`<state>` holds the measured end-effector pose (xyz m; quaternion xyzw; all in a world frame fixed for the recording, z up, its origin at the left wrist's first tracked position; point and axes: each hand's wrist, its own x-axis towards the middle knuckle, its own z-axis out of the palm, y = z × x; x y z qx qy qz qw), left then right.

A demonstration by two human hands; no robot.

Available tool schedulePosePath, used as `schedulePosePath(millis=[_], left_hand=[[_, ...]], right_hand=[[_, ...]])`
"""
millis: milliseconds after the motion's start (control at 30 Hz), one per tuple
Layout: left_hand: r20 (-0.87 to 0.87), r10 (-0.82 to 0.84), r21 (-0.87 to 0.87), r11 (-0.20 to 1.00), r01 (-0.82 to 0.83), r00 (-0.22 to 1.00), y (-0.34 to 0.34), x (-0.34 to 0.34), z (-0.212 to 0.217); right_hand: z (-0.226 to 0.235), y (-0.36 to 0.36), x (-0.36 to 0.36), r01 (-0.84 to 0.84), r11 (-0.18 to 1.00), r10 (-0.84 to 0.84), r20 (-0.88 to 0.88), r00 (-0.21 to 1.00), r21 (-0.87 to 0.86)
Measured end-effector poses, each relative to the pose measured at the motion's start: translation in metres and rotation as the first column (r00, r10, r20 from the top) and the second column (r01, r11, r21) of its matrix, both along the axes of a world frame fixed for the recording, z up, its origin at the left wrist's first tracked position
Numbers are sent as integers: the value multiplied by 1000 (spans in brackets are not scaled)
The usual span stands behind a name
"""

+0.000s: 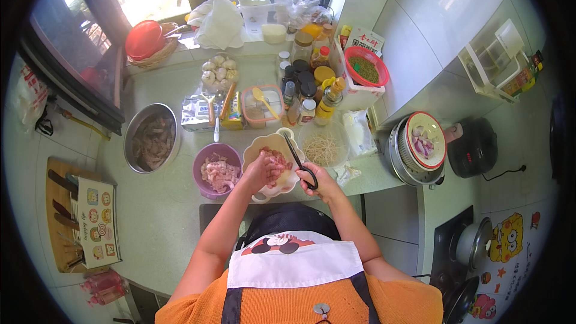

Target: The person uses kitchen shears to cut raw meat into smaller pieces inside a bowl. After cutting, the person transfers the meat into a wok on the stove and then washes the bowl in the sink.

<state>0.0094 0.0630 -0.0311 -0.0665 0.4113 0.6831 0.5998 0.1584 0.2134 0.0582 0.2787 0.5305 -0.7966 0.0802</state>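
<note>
Gripping long black scissors [296, 152] by the looped handle in the right hand [324, 183], with fingers curled around it and the blades angled away over the rim of a cream, scalloped, two-handled bowl [255, 146]. Reaching into that bowl with the left hand [257, 171], touching raw pink meat pieces [278, 163]; cannot tell whether pinching any. Working just beside a round purple bowl [223, 149] of paler meat chunks [217, 173].

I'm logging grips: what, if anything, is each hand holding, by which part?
The right hand holds black-handled scissors by their handles. The left hand is at raw pink meat in a scalloped cream bowl; whether it grips is unclear.
</note>
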Motion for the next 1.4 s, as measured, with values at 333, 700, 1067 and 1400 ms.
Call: schedulePosePath(millis=[333, 700, 1067, 1400], left_hand=[[-438, -5, -35, 999, -12, 899, 4, 8, 7], [-443, 127, 58, 992, -113, 887, 8, 6, 29], [-337, 237, 121, 971, -208, 911, 1, -4, 13], [-378, 185, 118, 982, -151, 907, 1, 2, 25]], right_hand=[[-2, 1, 6, -68, 996, 65, 51, 997, 56], [-11, 4, 15, -294, 939, 273, 133, 953, 179], [-12, 9, 17, -346, 920, 320, 157, 934, 184], [-7, 4, 13, -360, 910, 328, 174, 928, 205]])
